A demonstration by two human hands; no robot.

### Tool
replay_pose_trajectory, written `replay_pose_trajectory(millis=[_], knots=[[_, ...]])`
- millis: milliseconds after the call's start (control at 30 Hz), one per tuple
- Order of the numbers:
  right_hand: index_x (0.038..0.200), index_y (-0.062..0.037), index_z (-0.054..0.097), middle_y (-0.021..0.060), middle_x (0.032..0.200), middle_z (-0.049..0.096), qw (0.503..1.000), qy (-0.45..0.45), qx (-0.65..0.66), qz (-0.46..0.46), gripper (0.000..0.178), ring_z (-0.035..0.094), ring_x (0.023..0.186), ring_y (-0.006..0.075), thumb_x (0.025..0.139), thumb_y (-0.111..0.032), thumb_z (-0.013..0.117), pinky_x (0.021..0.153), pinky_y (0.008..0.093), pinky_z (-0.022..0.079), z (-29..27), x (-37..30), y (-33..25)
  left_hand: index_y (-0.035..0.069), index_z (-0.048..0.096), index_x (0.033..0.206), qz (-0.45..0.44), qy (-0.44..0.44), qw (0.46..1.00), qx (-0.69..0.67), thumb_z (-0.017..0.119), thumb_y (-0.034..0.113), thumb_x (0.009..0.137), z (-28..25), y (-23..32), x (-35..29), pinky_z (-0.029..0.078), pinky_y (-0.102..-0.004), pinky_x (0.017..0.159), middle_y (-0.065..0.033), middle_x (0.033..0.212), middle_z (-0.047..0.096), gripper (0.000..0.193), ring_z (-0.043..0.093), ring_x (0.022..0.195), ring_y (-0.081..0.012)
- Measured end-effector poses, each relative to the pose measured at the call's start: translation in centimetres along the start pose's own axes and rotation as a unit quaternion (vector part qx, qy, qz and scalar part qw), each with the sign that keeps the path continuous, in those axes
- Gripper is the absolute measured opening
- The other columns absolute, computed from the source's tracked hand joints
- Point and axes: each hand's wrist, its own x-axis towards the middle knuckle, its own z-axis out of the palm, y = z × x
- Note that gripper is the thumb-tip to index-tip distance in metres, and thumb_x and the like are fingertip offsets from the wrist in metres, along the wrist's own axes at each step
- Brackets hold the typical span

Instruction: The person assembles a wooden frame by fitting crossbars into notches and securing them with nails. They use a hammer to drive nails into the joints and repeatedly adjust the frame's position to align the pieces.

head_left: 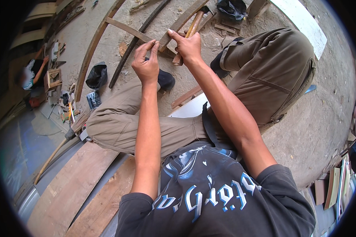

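My right hand [189,46] is wrapped round the wooden handle of a hammer [194,24], whose dark head points away from me. Its thumb lies against the near part of a wooden slat [182,19]. Just left of it, my left hand [146,65] is raised with thumb and fingertips pinched together. Whatever sits in that pinch, if anything, is too small to make out. Beside the left fingertips ends a wooden crosspiece [128,28], which runs to a long curved wooden rail [94,51]. A dark curved strip [136,41] passes under the crosspiece.
Black plastic bags [97,76] [231,10] lie on the dusty floor. A white panel [300,23] is at the far right. Wide planks [73,185] lie at my lower left, near a broom [70,132]. Another person [35,73] works at far left by a wooden box frame [52,80].
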Motion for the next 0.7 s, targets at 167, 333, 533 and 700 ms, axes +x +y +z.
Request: replay_pose_trajectory(millis=[167,333,533,700], knots=[[0.094,0.003,0.055,0.0092,0.082,0.064,0.999,-0.02,-0.012,0.026,0.05,0.061,0.066,0.0149,0.075,-0.028,0.089,0.054,0.0294,0.051,-0.4,0.4,0.1,0.004,0.077,0.096,-0.016,-0.005,1.0,-0.012,0.078,0.01,0.085,-0.1,-0.4,0.2,0.053,-0.0302,0.08,-0.0064,0.095,0.072,0.012,0.068,0.091,-0.0172],[0.101,0.005,0.049,0.0125,0.088,0.064,0.998,-0.032,-0.012,0.052,0.062,0.064,0.072,0.0173,0.073,-0.031,0.091,0.058,0.0307,0.053,-0.7,0.3,-0.4,0.005,0.075,0.096,0.016,-0.012,1.0,0.008,0.075,0.011,0.088,0.0,-0.3,0.0,0.052,-0.0336,0.085,-0.0068,0.096,0.072,0.01,0.068,0.096,-0.0216],[0.082,-0.0031,0.064,-0.0005,0.068,0.059,1.0,0.0,0.0,0.011,0.032,0.054,0.051,0.0095,0.078,-0.025,0.087,0.042,0.0266,0.044,-0.2,-0.1,-0.9,0.006,0.073,0.099,0.084,-0.024,0.994,0.061,0.071,0.012,0.091,0.2,-1.1,-0.1,0.049,-0.0385,0.094,-0.0066,0.101,0.073,0.01,0.067,0.108,-0.026],[0.077,-0.007,0.057,-0.0021,0.066,0.055,0.999,-0.02,0.008,0.048,0.035,0.049,0.047,0.0084,0.079,-0.025,0.087,0.041,0.0258,0.041,-0.4,-0.8,-2.1,0.007,0.072,0.097,0.093,-0.028,0.994,0.048,0.072,0.015,0.09,0.0,-1.3,0.2,0.047,-0.0384,0.094,-0.0056,0.099,0.073,0.01,0.067,0.106,-0.0248]])
